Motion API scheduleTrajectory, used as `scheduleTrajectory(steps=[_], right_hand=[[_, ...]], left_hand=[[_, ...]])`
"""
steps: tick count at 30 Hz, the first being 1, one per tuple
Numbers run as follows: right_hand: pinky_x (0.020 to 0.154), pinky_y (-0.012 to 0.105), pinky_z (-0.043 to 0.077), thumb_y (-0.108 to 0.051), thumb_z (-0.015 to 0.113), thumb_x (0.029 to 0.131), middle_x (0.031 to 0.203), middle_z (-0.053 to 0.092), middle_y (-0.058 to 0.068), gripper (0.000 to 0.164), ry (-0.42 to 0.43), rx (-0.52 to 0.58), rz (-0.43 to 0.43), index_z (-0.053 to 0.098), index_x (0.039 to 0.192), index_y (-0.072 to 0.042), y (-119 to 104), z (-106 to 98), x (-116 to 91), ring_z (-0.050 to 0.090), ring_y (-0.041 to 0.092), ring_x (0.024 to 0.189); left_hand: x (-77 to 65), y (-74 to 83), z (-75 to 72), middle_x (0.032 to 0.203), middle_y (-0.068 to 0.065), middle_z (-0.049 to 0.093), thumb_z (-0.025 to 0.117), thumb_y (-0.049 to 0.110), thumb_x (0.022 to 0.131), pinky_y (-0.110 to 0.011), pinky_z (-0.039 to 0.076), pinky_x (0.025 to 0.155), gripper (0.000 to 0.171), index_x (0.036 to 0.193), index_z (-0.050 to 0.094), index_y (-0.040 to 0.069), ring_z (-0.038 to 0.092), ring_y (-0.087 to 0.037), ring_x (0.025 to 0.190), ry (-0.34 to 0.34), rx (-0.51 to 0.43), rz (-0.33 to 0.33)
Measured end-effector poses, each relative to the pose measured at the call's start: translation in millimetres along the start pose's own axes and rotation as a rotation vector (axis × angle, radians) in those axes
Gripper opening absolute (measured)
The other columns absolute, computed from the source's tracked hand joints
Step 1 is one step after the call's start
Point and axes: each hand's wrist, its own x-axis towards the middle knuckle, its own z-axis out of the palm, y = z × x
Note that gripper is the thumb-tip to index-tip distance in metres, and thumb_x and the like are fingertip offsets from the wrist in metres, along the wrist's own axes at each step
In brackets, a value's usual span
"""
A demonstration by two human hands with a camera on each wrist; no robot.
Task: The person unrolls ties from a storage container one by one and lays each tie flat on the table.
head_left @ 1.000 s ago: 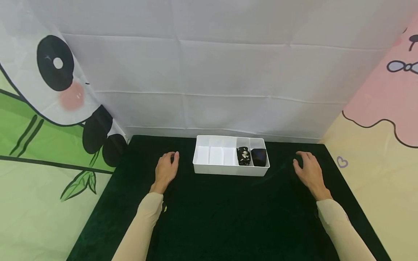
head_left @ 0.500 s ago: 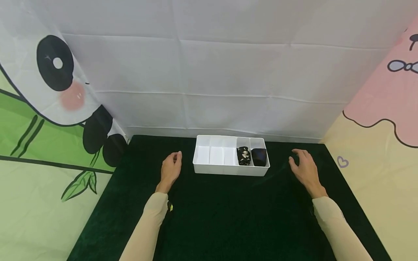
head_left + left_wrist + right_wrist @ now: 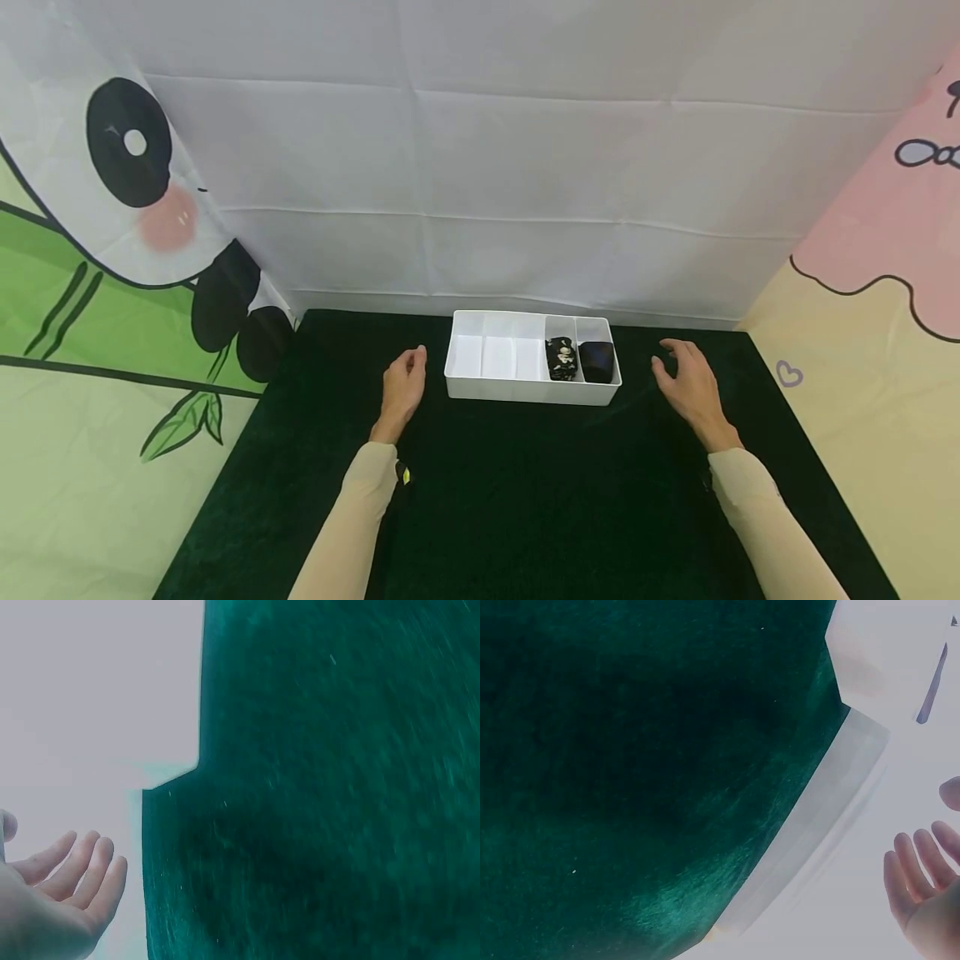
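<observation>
A white divided box (image 3: 525, 389) stands near the back edge of the dark green table, and its left compartments hold nothing. Toward its right end, one compartment contains a small black rolled cloth (image 3: 561, 358) with a pale print. The end compartment beside it has a dark navy bundle (image 3: 596, 362). My left hand (image 3: 403, 385) is just left of the box, fingers relaxed and nothing in them. To the right of the box, farther off, my right hand (image 3: 692, 387) is also bare, its thumb apart from loosely bent fingers. Each wrist view shows that hand's fingers spread, holding nothing.
Dark green cloth (image 3: 547, 500) covers the table. Behind it rises a white fabric wall (image 3: 517, 167), with a panda-print sheet (image 3: 90, 433) on the left and a pink and yellow printed sheet (image 3: 862, 400) on the right.
Both hands have drifted inward toward the box: the left to the right, the right to the left and slightly farther from me. The box and its contents stay in place.
</observation>
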Motion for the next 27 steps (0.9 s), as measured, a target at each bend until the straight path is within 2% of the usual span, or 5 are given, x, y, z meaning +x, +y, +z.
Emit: scheduleTrajectory(steps=[8,15,27], right_hand=[[0.087,0.062,0.048,-0.009,0.063,0.099,0.125,0.057,0.029,0.035,-0.021,0.046,-0.009,0.058,0.131,0.006,-6,5,6,0.060,0.045,0.106],[0.087,0.062,0.048,-0.008,0.064,0.099,0.125,0.057,0.029,0.036,-0.028,0.053,-0.018,0.057,0.131,0.006,-11,11,11,0.061,0.045,0.105],[0.089,0.060,0.049,-0.009,0.065,0.099,0.125,0.057,0.027,0.037,-0.069,0.061,-0.038,0.057,0.132,0.006,-20,18,18,0.060,0.046,0.107]], left_hand=[[0.1,5.7,4.7,0.130,-0.019,0.064,0.039,0.046,0.110,-0.052,0.044,0.105,0.053,0.134,0.061,0.004,0.060,-0.033,0.121,-0.007,-0.079,-0.032],[2.2,7.2,10.3,0.126,-0.021,0.064,0.042,0.039,0.110,-0.046,0.048,0.102,0.050,0.134,0.060,-0.001,0.062,-0.036,0.118,-0.018,-0.191,-0.096],[0.9,13.8,16.7,0.125,-0.020,0.065,0.047,0.035,0.109,-0.045,0.050,0.101,0.045,0.133,0.061,0.000,0.063,-0.034,0.115,-0.013,-0.260,-0.145]])
